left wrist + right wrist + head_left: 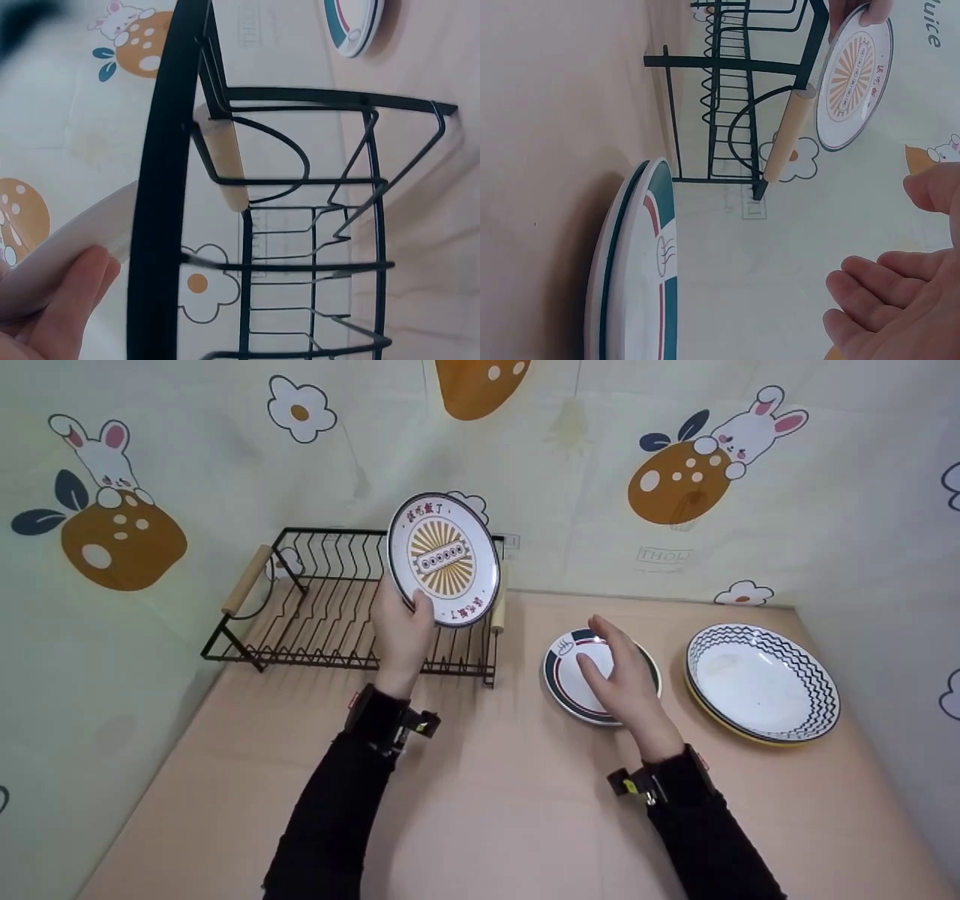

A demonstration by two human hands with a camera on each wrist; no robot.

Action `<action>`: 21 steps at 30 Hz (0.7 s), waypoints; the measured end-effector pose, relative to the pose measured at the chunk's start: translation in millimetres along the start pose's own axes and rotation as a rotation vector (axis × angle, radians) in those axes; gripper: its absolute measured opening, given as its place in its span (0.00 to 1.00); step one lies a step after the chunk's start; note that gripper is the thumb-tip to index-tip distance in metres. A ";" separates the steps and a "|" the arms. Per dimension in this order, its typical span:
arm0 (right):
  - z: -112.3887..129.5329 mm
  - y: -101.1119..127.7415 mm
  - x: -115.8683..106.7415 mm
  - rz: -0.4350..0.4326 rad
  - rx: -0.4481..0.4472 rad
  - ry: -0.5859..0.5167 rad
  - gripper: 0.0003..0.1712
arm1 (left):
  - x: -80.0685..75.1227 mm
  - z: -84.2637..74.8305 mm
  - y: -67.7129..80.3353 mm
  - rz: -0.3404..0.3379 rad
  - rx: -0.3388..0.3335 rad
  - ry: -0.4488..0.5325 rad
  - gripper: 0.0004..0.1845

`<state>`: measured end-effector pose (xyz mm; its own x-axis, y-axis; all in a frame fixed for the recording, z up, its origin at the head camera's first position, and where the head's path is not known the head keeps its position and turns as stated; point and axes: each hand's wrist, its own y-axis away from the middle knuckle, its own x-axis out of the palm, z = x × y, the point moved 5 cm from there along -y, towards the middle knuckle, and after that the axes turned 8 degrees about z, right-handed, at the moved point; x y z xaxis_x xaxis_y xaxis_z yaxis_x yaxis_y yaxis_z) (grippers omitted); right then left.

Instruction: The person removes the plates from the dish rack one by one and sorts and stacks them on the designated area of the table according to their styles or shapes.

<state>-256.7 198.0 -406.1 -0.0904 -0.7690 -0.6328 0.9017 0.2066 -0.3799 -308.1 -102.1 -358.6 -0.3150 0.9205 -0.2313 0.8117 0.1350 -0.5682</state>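
Note:
My left hand (405, 630) grips the lower edge of a round plate with an orange sunburst pattern (442, 559), held upright and tilted above the right end of a black wire dish rack (322, 607). The left wrist view shows my fingers (67, 307) on the plate's white rim (75, 240) beside the rack's bars (300, 225). My right hand (615, 671) hovers open, fingers relaxed, just above a small white plate with dark green and red rim (566, 675) lying flat on the table. In the right wrist view that plate (637, 277) lies below my open fingers (892, 292).
A large plate with black zigzag rim (761, 682) is stacked on a yellow-edged one at the right. The rack has wooden handles (246, 579) at both ends and stands against the back wall. A cartoon-print sheet walls in the beige table (487, 810).

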 end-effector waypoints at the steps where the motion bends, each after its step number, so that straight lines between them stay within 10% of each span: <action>1: 0.2 0.0 0.0 0.001 0.002 0.000 0.33 | 0.9 -0.5 0.5 0.003 -0.002 0.014 0.25; 21: -0.6 -5.4 3.8 0.023 0.087 -0.039 0.33 | 22.3 -7.4 18.6 0.123 -0.117 0.192 0.27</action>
<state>-262.1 194.4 -406.9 -0.0537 -0.7882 -0.6131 0.9370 0.1725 -0.3039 -296.3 -76.4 -368.5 -0.1205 0.9838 -0.1328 0.8929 0.0489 -0.4476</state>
